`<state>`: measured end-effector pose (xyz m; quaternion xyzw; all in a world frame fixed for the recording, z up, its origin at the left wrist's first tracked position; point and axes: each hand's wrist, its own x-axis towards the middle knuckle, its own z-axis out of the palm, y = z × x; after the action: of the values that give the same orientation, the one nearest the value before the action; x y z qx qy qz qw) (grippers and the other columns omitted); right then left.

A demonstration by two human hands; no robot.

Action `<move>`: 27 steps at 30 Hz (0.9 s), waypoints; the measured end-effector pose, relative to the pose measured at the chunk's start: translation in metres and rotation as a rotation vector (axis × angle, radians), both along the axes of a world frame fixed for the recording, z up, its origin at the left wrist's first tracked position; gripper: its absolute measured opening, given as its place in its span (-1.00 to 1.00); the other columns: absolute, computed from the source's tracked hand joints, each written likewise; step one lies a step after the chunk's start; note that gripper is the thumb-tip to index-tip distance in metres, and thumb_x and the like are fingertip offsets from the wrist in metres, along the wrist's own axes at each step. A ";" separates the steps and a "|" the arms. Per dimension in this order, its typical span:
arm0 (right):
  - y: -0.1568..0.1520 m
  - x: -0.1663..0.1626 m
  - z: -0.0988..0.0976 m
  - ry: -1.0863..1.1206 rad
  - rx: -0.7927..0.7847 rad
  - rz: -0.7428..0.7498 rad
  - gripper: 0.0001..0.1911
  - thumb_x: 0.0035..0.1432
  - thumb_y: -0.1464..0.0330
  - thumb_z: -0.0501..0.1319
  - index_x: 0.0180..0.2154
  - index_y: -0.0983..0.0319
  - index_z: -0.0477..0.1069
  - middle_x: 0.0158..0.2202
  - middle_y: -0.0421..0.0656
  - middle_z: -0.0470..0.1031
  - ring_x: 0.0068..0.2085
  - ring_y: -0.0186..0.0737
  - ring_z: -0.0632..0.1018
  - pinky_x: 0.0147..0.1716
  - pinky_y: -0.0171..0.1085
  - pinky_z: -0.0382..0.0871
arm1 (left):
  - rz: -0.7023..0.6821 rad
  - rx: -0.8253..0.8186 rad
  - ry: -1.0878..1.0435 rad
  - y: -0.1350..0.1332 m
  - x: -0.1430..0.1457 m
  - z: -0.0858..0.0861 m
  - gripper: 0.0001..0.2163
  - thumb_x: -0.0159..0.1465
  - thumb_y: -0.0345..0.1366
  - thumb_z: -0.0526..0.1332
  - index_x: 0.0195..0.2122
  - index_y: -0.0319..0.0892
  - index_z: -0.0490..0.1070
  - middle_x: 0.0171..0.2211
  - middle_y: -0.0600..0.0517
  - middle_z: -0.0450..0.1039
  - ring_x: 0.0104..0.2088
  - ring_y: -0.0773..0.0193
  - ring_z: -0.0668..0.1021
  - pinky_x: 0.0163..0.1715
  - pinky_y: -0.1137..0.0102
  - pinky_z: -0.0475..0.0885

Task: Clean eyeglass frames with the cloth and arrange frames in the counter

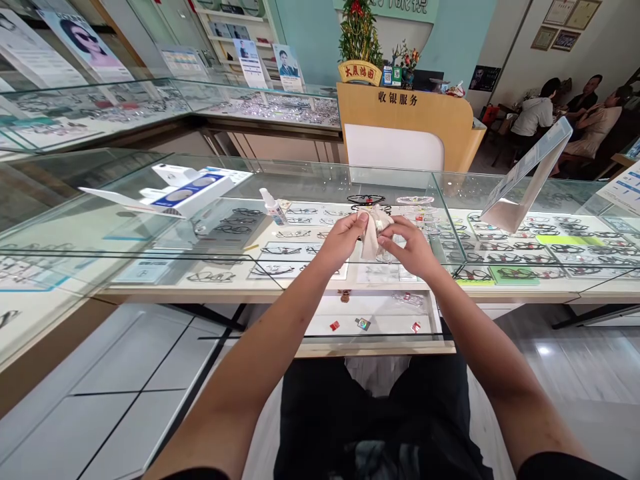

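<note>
A cream cleaning cloth (371, 240) hangs in folds between my hands, above the glass counter. My left hand (344, 239) pinches its left side between thumb and fingers. At the cloth's right side, my right hand (411, 245) is closed with bent fingers gripping it. Whether something is wrapped inside the folds cannot be made out. Just beyond the cloth is a pair of dark-framed glasses (366, 199). A white spray bottle (273, 207) stands on the counter, to the left of my hands.
Rows of glasses lie under the counter's glass (320, 175). An open drawer (327, 303) with small packets sits below my hands. A white box (185, 193) lies left; a sign stand (527, 173) stands right. Behind are a cashier desk (405, 110) and seated people (535, 117).
</note>
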<state>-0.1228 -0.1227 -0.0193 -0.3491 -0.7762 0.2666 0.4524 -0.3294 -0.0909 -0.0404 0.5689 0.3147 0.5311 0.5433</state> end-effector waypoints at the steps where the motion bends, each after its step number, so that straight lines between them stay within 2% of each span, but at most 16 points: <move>1: 0.000 -0.001 0.002 0.021 -0.014 0.012 -0.62 0.40 0.01 0.31 -0.34 0.14 0.53 -0.18 -0.10 0.54 -0.05 -0.06 0.55 0.09 -0.04 0.43 | -0.016 -0.001 0.007 -0.001 -0.001 0.002 -0.37 0.16 0.38 0.47 -0.26 -0.18 0.60 -0.40 0.03 0.59 -0.35 0.23 0.60 -0.28 0.37 0.48; 5: 0.000 -0.001 0.005 0.103 -0.100 0.028 -0.52 0.34 -0.11 0.34 -0.37 0.15 0.49 -0.29 -0.17 0.43 -0.24 -0.18 0.43 -0.13 -0.13 0.39 | -0.123 0.003 0.026 -0.008 -0.002 0.012 -0.36 0.10 0.26 0.58 -0.07 -0.20 0.61 -0.28 -0.02 0.67 -0.30 0.18 0.65 -0.28 0.38 0.50; 7: 0.000 -0.001 0.006 0.134 -0.170 0.059 -0.46 0.29 -0.18 0.35 -0.37 0.15 0.47 -0.31 -0.19 0.40 -0.29 -0.22 0.38 -0.20 -0.16 0.34 | -0.121 0.014 0.039 -0.012 -0.001 0.016 -0.35 0.04 0.17 0.64 -0.04 -0.22 0.61 -0.28 -0.03 0.67 -0.30 0.18 0.66 -0.29 0.39 0.51; 11: -0.003 -0.007 0.003 0.153 -0.241 0.117 -0.40 0.27 -0.24 0.33 -0.40 0.15 0.41 -0.34 -0.23 0.33 -0.33 -0.25 0.34 -0.27 -0.18 0.24 | 0.037 0.052 0.039 -0.018 0.006 0.019 -0.42 -0.02 0.12 0.67 -0.18 -0.21 0.60 -0.38 0.03 0.62 -0.40 0.26 0.59 -0.39 0.43 0.47; 15: -0.009 -0.019 0.000 0.157 -0.204 0.107 -0.45 0.30 -0.18 0.33 -0.39 0.15 0.43 -0.33 -0.22 0.36 -0.31 -0.24 0.34 -0.23 -0.17 0.24 | 0.253 0.104 0.036 -0.020 0.013 0.020 -0.47 0.09 0.22 0.58 -0.37 -0.18 0.53 -0.51 0.11 0.48 -0.52 0.37 0.42 -0.52 0.46 0.32; 17: -0.009 -0.023 -0.001 0.186 -0.204 0.092 -0.47 0.28 -0.17 0.34 -0.38 0.15 0.47 -0.32 -0.21 0.39 -0.29 -0.23 0.36 -0.22 -0.17 0.25 | 0.300 0.118 0.029 -0.018 0.013 0.019 -0.44 0.15 0.30 0.50 -0.41 -0.17 0.50 -0.53 0.10 0.44 -0.53 0.36 0.39 -0.53 0.45 0.30; 19: -0.009 -0.022 0.000 0.223 -0.218 0.069 -0.48 0.24 -0.18 0.38 -0.37 0.14 0.49 -0.33 -0.21 0.40 -0.29 -0.22 0.37 -0.22 -0.17 0.25 | 0.247 0.094 0.027 -0.015 0.009 0.019 -0.38 0.15 0.38 0.45 -0.40 -0.16 0.49 -0.54 0.09 0.44 -0.53 0.35 0.40 -0.53 0.44 0.31; 21: -0.008 -0.019 0.002 0.261 -0.254 0.053 -0.46 0.19 -0.19 0.42 -0.37 0.14 0.51 -0.32 -0.21 0.42 -0.29 -0.22 0.37 -0.23 -0.17 0.26 | 0.121 0.052 0.028 -0.013 0.005 0.019 -0.35 0.12 0.42 0.45 -0.34 -0.17 0.52 -0.52 0.07 0.47 -0.51 0.31 0.45 -0.49 0.42 0.37; 24: -0.010 -0.016 0.006 0.324 -0.330 0.070 -0.41 0.11 -0.24 0.45 -0.38 0.14 0.50 -0.35 -0.23 0.40 -0.31 -0.24 0.36 -0.25 -0.18 0.26 | -0.012 0.054 0.014 -0.018 0.003 0.022 -0.36 0.06 0.29 0.57 -0.13 -0.17 0.58 -0.36 0.02 0.60 -0.38 0.24 0.57 -0.37 0.39 0.48; 25: -0.012 -0.016 0.007 0.340 -0.349 0.086 -0.39 0.10 -0.26 0.45 -0.40 0.15 0.48 -0.37 -0.24 0.38 -0.32 -0.26 0.34 -0.26 -0.19 0.25 | -0.012 0.071 0.011 -0.021 0.005 0.023 -0.37 0.05 0.24 0.60 -0.09 -0.17 0.58 -0.32 0.01 0.62 -0.35 0.24 0.58 -0.34 0.39 0.49; 27: -0.016 -0.019 0.006 0.345 -0.357 0.126 -0.35 0.10 -0.29 0.44 -0.43 0.15 0.44 -0.39 -0.26 0.34 -0.33 -0.27 0.32 -0.26 -0.19 0.24 | 0.056 0.112 0.016 -0.027 0.009 0.025 -0.41 0.07 0.20 0.61 -0.14 -0.18 0.58 -0.33 0.03 0.60 -0.37 0.28 0.55 -0.35 0.41 0.47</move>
<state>-0.1422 -0.1386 -0.0130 -0.3238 -0.6484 0.4827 0.4916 -0.3202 -0.1183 -0.0150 0.5937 0.3046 0.5584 0.4929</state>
